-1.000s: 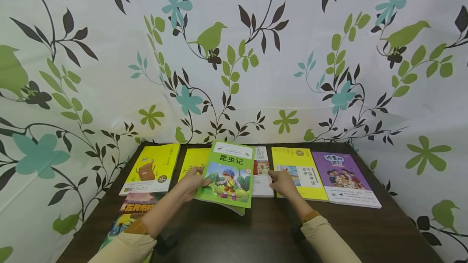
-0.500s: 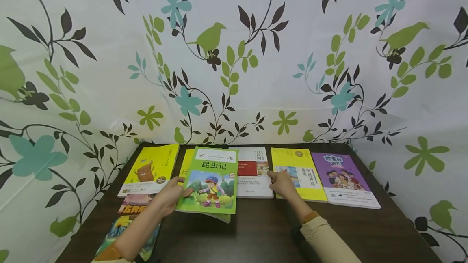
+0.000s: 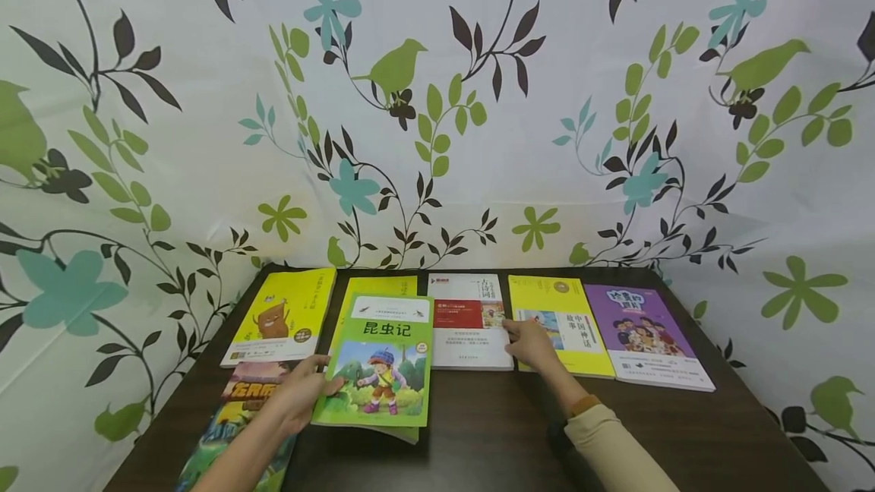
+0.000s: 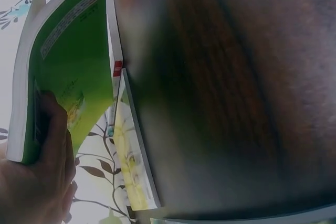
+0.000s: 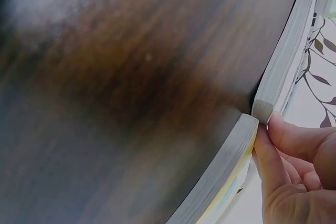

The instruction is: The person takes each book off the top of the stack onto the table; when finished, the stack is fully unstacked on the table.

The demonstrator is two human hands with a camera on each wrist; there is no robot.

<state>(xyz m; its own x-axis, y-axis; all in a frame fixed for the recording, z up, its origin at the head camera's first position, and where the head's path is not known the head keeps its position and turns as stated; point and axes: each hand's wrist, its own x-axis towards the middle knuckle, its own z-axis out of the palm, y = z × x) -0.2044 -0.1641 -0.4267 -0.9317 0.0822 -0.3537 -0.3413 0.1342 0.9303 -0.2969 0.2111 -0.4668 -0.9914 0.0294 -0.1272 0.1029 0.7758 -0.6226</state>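
My left hand (image 3: pixel 301 395) grips the left edge of a green paperback book (image 3: pixel 376 382), thumb on its front cover. The left wrist view shows its fingers (image 4: pixel 55 129) on the green back cover. The book is held up over the table's front part, its lower pages hanging slightly apart, and it overlaps a yellow book (image 3: pixel 390 285) behind it. My right hand (image 3: pixel 535 344) is at the right edge of a white book (image 3: pixel 472 351) with a red band. In the right wrist view its thumb and forefinger pinch that book's edge, right beside a yellow book (image 5: pixel 223 195).
A row of books lies along the back of the dark table (image 3: pixel 492 439): a yellow one (image 3: pixel 276 310) at far left, another yellow one (image 3: pixel 581 325) and a purple one (image 3: pixel 642 325) at right. A colourful book (image 3: pixel 235 424) lies front left, partly under my left forearm. Patterned cloth (image 3: pixel 437 135) hangs behind.
My left hand has carried the green book left and toward me, off the white book, which now shows whole. My right hand has stayed at the white book's edge.
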